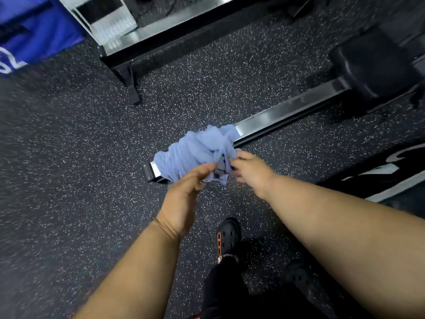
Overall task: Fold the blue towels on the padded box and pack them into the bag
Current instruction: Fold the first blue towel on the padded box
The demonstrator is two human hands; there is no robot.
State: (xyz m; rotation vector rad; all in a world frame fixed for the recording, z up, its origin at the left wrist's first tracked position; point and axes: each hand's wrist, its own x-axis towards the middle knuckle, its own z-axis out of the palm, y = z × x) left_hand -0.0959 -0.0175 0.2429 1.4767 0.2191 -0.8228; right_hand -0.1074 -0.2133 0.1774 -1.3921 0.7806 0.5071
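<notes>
Head view: your right hand (249,172) pinches the crumpled blue towel (197,150); your left hand (184,199), fingers relaxed, touches it above the rail's (287,116) end.

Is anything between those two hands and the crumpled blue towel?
Nothing visible. The right hand already grips the blue towel, bunched over a metal rail; the open left hand touches its near edge.

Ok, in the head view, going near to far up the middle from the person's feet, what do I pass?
Black shoe → left hand, its fingers at the towel's near edge → bunched blue towel draped over a metal rail → bare speckled floor → black machine frame.
</notes>
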